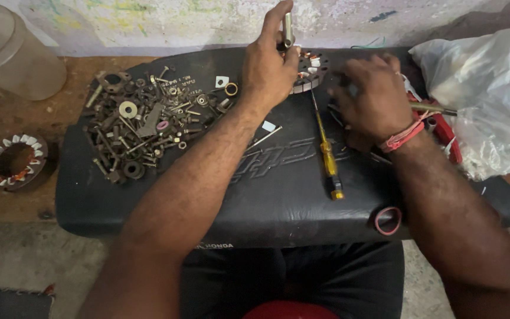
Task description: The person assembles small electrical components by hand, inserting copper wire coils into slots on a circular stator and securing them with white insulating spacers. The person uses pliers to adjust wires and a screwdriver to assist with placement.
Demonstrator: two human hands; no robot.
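Note:
My left hand (268,66) grips a short metal rod (288,29), held upright over a round stator with copper windings (311,70) on a black padded seat (278,195). My right hand (373,94), a red thread band at its wrist, rests knuckles up just right of the stator among tools with red handles (447,133); what its fingers hold is hidden. A yellow-handled screwdriver (327,155) lies on the seat between my forearms.
A heap of several bolts, nuts and washers (149,121) covers the seat's left part. A second stator (14,160) lies on the wooden bench at left, below a clear plastic jar (7,50). A crumpled plastic bag (485,88) sits at right, a pink ring (388,220) near the front edge.

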